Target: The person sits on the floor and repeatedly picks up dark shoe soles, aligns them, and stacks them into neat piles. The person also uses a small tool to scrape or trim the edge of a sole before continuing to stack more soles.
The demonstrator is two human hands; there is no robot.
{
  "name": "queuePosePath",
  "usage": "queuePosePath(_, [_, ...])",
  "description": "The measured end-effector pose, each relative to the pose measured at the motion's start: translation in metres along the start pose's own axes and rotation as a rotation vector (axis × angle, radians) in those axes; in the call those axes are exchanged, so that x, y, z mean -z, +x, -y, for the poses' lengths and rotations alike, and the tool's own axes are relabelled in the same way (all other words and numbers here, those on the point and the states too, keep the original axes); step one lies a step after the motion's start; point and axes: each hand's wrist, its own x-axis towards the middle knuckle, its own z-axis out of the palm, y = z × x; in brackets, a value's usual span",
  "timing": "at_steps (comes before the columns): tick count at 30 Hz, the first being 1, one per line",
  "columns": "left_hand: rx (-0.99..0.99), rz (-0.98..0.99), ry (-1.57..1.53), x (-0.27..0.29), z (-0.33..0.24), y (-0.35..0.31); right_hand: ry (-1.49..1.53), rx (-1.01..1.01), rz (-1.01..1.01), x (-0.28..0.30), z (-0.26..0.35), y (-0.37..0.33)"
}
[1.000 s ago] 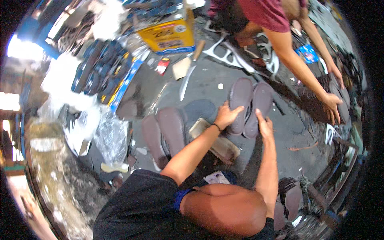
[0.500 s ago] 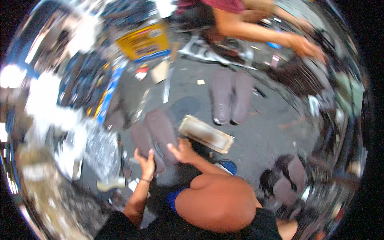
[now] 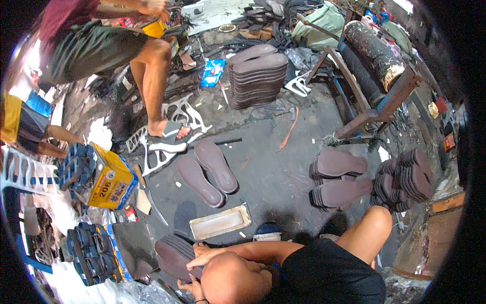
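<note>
1. The person's bare right hand reaches across the raised knee, its fingers laid against the near edge of a stack of ridged, dark brown shoe soles; whether it grips firmly, I cannot tell
2. The bare left hand, with a dark band at the wrist, is open, fingers spread at the lower edge of that stack and partly hidden by the knee; touching or just beside, I cannot tell
3. The stack lies tilted on the dark grey floor, at the person's left, next to a flat, dark, square-cornered panel
4. Just beyond the stack is a shallow, cream, rectangular tray, near a flat, blue-grey, sole-shaped piece
5. Further off, two long piles of brown soles lie side by side, well apart from both hands
6. On the person's right sit two short piles of brown soles, with more dark brown soles clustered just past them
7. To the left, a long-bladed knife lies near a yellow-and-blue cardboard box carrying navy strapped sandals
8. A co-worker's foot in a grey sandal stands by white, openwork plastic offcuts; a taller brown sole stack rises beyond
</note>
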Motion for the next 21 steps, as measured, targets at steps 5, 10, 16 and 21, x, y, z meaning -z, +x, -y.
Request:
queuePosePath(5, [-0.213, -0.204, 0.495, 0.025, 0.011, 0.026, -0.164, 0.338, -0.354, 0.043, 0.059, -0.054])
queuePosePath(10, [-0.74, -0.144, 0.411, -0.016, -0.089, -0.007, -0.473, 0.247, -1.297, 0.141, 0.064, -0.161])
queuePosePath(16, [-1.132, 0.518, 0.166, -0.175, -0.223, -0.043, -0.532, -0.324, -1.498, 0.206, -0.051, -0.191])
queuePosePath(21, [-1.577, 0.938, 0.321, -0.27, -0.319, -0.082, -0.6, -0.26, -1.582, 0.213, -0.108, -0.17])
